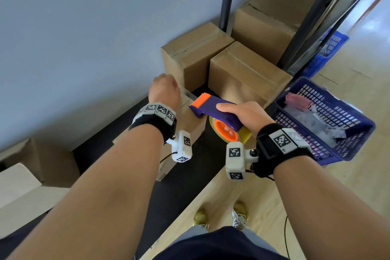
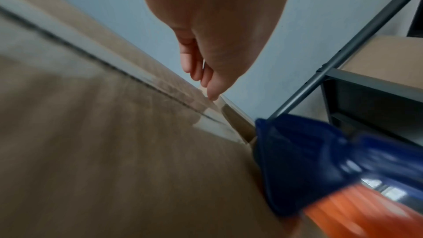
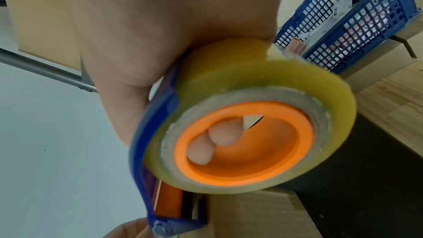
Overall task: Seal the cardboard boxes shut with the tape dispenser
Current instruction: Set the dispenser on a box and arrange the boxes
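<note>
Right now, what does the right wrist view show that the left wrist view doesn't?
Only the right wrist view: the tape roll on its orange hub, right hand fingers curled through that hub, and the blue basket.
Only the left wrist view: left hand fingertips touching tape at the far edge of the box, over its seam.
Both: the blue-and-orange tape dispenser, cardboard, the pale wall.

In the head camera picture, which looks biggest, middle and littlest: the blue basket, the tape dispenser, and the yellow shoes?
As they look in that view:
1. blue basket, largest
2. tape dispenser
3. yellow shoes, smallest

The shoes lie farthest from the camera, so they may only look small.
</note>
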`<state>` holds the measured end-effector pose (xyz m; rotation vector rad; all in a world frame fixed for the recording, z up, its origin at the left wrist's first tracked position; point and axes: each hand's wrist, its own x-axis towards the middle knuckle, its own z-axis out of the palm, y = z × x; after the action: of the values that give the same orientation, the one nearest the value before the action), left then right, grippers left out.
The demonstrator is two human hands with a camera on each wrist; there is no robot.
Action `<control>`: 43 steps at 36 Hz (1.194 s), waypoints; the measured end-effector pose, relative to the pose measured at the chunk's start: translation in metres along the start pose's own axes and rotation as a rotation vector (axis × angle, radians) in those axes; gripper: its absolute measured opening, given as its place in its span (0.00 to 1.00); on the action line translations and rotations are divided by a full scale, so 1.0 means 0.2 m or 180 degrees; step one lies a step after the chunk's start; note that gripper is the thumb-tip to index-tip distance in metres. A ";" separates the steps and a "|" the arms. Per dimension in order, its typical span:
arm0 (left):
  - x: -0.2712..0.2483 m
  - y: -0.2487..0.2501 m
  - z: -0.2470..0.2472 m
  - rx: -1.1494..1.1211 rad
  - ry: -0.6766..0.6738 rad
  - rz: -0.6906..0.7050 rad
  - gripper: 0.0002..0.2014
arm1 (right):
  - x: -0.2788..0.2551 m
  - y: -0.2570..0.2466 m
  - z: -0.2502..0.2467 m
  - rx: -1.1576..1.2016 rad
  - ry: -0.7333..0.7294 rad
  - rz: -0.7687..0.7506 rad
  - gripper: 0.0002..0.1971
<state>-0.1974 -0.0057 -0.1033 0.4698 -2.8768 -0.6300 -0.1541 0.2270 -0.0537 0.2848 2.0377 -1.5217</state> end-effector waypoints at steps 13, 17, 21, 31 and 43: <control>-0.15 0.01 0.08 -0.0403 -0.0056 -0.0136 0.13 | -0.01 0.01 0.01 0.0051 0.0057 -0.0003 0.20; -0.21 0.01 0.11 -0.0587 0.0096 -0.0028 0.18 | -0.02 0.02 0.00 -0.0024 0.0032 -0.0057 0.21; -0.25 0.00 0.13 -0.0564 0.0194 0.0054 0.20 | -0.02 0.02 -0.02 -0.0039 -0.0038 -0.0033 0.21; -0.27 0.00 0.12 -0.0432 0.0189 0.0018 0.20 | -0.06 0.12 -0.14 0.0019 0.0010 0.0179 0.17; -0.28 0.01 0.12 -0.0334 0.0257 -0.0007 0.21 | -0.08 0.21 -0.23 0.0121 -0.0101 0.0452 0.22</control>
<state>-0.1512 0.0238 -0.1284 0.4718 -2.7518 -0.7404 -0.1342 0.2860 -0.0702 0.4088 1.9230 -1.4698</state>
